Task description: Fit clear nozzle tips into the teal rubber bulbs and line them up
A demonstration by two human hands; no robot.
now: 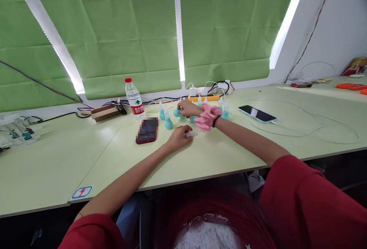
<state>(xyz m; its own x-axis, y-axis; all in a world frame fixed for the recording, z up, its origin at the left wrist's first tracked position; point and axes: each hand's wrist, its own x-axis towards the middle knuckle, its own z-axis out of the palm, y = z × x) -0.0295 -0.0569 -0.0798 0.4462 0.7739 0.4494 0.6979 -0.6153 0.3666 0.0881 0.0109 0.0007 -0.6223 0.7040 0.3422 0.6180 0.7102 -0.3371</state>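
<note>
My left hand (180,137) rests on the table with its fingers curled around a small clear plastic piece (190,134). Farther forward, my right hand (189,108) bends down with its fingers closed on a teal squeeze bulb (176,113); part of the bulb is hidden. Several similar teal bulbs with clear pointed tips, like nasal aspirators, stand upright around it. One such bulb (168,122) is left of my hands, another bulb (162,114) stands behind it, and a third bulb (226,115) is on the right. A pink scrunchie (208,117) circles my right wrist.
Left of the bulbs lie a dark red phone (147,131) and a water bottle (134,100) standing upright. Behind are a cardboard box (106,113) and a yellow power strip (204,98) with cables. On the right, a light-blue phone (257,114) trails a white cable.
</note>
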